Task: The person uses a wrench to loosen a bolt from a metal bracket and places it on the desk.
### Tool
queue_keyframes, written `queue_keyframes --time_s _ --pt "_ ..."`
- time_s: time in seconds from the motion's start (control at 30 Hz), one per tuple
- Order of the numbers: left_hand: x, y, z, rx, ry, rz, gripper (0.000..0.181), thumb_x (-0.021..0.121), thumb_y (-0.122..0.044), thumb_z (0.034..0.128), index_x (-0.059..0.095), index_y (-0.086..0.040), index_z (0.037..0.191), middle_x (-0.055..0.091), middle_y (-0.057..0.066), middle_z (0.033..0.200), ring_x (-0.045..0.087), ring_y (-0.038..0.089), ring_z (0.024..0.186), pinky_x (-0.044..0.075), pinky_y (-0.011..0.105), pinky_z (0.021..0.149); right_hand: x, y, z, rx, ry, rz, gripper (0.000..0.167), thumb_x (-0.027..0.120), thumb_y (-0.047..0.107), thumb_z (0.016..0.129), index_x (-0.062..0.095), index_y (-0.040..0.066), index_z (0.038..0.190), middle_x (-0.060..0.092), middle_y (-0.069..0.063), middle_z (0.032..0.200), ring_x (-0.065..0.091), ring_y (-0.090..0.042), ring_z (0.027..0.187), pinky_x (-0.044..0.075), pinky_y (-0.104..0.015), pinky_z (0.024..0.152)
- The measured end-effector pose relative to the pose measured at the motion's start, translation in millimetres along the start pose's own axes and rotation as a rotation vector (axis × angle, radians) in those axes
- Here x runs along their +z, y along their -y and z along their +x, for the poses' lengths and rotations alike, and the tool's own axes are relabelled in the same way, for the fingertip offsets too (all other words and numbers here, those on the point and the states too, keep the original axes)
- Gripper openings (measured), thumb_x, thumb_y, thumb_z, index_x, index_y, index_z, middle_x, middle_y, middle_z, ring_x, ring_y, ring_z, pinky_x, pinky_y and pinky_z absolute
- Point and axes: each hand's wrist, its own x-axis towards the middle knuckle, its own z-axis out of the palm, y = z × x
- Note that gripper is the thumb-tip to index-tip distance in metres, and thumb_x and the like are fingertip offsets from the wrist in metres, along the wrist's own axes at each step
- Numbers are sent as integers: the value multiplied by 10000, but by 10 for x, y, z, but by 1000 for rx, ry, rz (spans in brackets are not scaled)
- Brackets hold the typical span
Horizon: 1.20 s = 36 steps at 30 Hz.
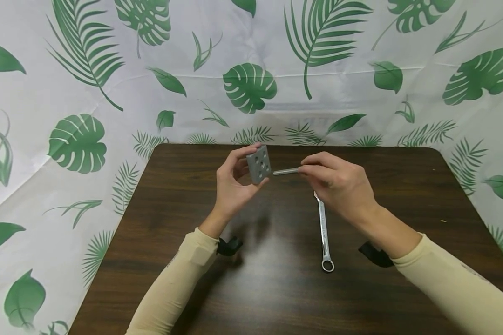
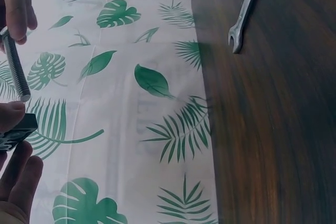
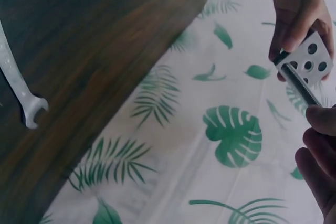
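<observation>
A square grey metal block (image 1: pixel 259 164) with several round holes is gripped by its edges in my left hand (image 1: pixel 236 179), its holed face turned to the right. My right hand (image 1: pixel 339 184) pinches a threaded bolt (image 1: pixel 287 171), whose free end points left at the block. In the head view the tip lies close to the block's face; in the left wrist view the bolt (image 2: pixel 17 69) ends just off the block (image 2: pixel 20 129). The right wrist view has the bolt (image 3: pixel 300 85) overlapping the holed face (image 3: pixel 310 59). My right fingers cover the bolt's other end.
A combination wrench (image 1: pixel 323 232) lies on the dark wooden table (image 1: pixel 276 288), below the right hand, its open end partly behind the fingers. A leaf-patterned white sheet (image 1: pixel 201 97) hangs behind and beside the table. A tiny yellow speck (image 1: pixel 443 221) lies at the right.
</observation>
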Motion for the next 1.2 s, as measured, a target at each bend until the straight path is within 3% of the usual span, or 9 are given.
queue_keyframes --time_s 0.27,0.43,0.53,0.67,0.8,0.93,1.03,1.2 --pt "-8 -19 -48 -31 7 9 729 843 168 613 555 4 1262 614 136 1301 680 301 963 566 418 772 44 15 -105 131 20 120 202 793 -36 724 745 95 869 673 15 864 649 -104 701 493 -214 624" --pt "0 -166 -72 -88 14 29 719 831 205 597 514 93 1234 610 248 1245 680 343 942 565 425 766 104 20 -282 279 91 116 156 792 20 730 723 118 830 663 64 801 625 -69 668 472 -183 616" --pt "-7 -226 -109 -152 22 57 703 831 191 614 500 105 1228 611 260 1236 679 355 937 563 448 760 156 37 -430 399 121 85 129 798 75 738 721 140 818 661 88 775 606 -46 649 481 -240 585" --pt "-22 -229 -200 -252 34 82 699 831 174 635 497 83 1242 623 227 1239 680 343 947 562 449 764 249 88 -657 625 149 98 105 804 136 752 719 170 805 668 98 720 608 -52 607 474 -282 533" --pt "-26 -157 -330 -315 47 75 707 829 164 646 496 63 1262 626 216 1237 678 345 969 562 449 769 370 127 -880 840 181 125 69 787 177 767 724 172 793 671 78 670 623 -79 604 473 -284 520" --pt "-28 45 -514 -399 73 55 738 837 137 661 506 4 1307 611 168 1285 670 307 1015 559 425 794 476 134 -1065 1014 206 173 75 771 197 783 728 138 800 688 37 693 636 -105 619 482 -285 525" --pt "-28 189 -653 -484 104 61 765 853 102 666 524 -56 1338 609 121 1289 671 257 1024 558 378 805 533 119 -1165 1120 208 199 114 781 220 788 732 118 805 701 11 720 642 -120 635 483 -289 540" --pt "-9 264 -824 -586 146 124 747 882 39 663 565 -108 1323 641 119 1218 684 225 1004 556 328 807 626 112 -1282 1217 181 247 182 811 256 789 744 90 820 710 -6 736 632 -118 651 467 -269 558"
